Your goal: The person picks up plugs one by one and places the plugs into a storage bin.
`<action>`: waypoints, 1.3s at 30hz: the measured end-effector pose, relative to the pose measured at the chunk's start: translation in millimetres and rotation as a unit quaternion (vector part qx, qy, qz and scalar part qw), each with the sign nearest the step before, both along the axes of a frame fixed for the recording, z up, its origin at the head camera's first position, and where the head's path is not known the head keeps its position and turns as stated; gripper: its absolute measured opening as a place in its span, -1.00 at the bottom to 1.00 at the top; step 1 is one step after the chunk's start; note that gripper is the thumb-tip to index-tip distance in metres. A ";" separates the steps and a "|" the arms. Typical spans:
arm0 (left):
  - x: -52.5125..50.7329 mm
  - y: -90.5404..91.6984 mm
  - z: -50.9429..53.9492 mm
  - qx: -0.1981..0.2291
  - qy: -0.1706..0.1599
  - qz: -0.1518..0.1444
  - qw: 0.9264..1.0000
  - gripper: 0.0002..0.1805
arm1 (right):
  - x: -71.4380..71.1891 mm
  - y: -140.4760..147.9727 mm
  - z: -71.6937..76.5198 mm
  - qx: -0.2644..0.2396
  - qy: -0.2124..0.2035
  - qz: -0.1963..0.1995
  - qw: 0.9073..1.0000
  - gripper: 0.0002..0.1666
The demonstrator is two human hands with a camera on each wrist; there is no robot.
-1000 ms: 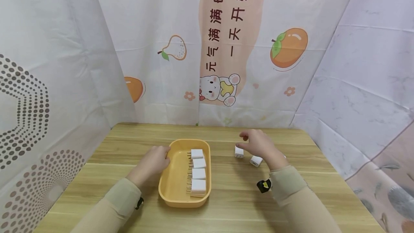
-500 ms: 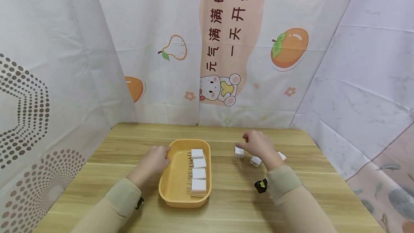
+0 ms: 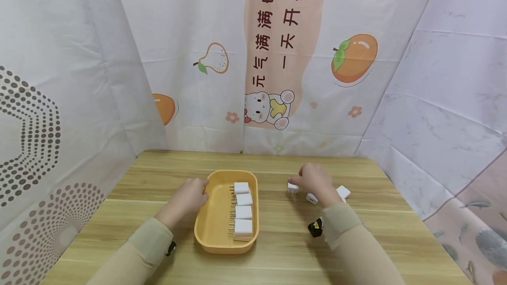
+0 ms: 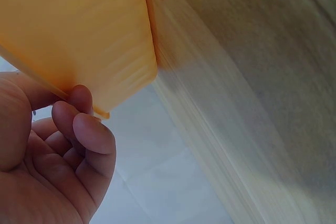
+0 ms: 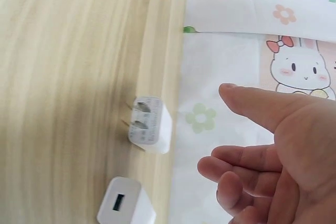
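My left hand (image 3: 190,195) grips the left rim of a yellow plastic tray (image 3: 214,243). In the left wrist view, its thumb and curled fingers (image 4: 93,132) pinch the tray's edge. Several white charger plugs (image 3: 243,213) lie in a column along the tray's right side, prongs pointing left. Over the loose chargers on the right, my right hand (image 3: 315,181) holds nothing, thumb and fingers apart. Nearest to it is a white charger plug (image 5: 152,124) with its metal prongs showing. Beside that lies another charger (image 5: 122,203) with its USB port visible.
A third loose white charger (image 3: 343,191) lies right of my right wrist. All stand on a wooden table (image 3: 277,258). A printed curtain (image 3: 206,100) hangs behind the table's far edge, with more cloth at both sides.
My right hand has shifted slightly down and toward me beside the loose chargers, uncovering the rightmost one. My left hand and the tray have stayed put.
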State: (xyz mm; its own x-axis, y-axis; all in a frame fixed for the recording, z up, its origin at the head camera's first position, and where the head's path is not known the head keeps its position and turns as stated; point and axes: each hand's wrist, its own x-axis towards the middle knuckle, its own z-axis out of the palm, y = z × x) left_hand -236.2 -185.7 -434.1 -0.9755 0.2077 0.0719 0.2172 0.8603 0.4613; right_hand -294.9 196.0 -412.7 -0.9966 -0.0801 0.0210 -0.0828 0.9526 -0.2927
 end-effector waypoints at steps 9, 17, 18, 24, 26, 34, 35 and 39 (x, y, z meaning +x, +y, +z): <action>-1.5 -0.3 -1.3 -0.008 0.006 0.001 1.000 -0.50 | -3.4 -5.8 -11.8 0.007 -0.030 -0.022 0.999 -0.33; -2.4 0.2 -1.7 -0.013 0.011 -0.001 1.000 -0.51 | -6.4 -12.6 -17.0 0.021 -0.044 -0.061 0.997 -0.36; -2.2 0.2 -1.7 -0.012 0.010 0.000 1.000 -0.51 | -6.9 -13.4 -17.8 0.022 -0.045 -0.065 0.997 -0.37; -0.6 0.6 -0.5 -0.003 0.004 0.001 1.000 -0.50 | -7.7 -18.6 -21.9 0.030 -0.049 -0.068 0.996 -0.44; -0.6 0.7 -0.5 -0.003 0.005 0.000 1.000 -0.50 | -7.9 -19.8 -22.6 0.035 -0.048 -0.064 0.996 -0.49; -1.4 0.4 -1.2 -0.002 0.005 -0.001 1.000 -0.50 | -11.0 -21.3 -25.6 0.042 -0.037 -0.068 0.996 -0.49; -1.6 0.4 -1.2 -0.002 0.004 -0.001 1.000 -0.49 | -11.2 -21.6 -26.0 0.041 -0.038 -0.071 0.996 -0.48; -2.7 0.1 -2.1 -0.004 0.003 0.000 1.000 -0.49 | -12.8 -21.4 -28.4 0.038 -0.044 -0.081 0.995 -0.48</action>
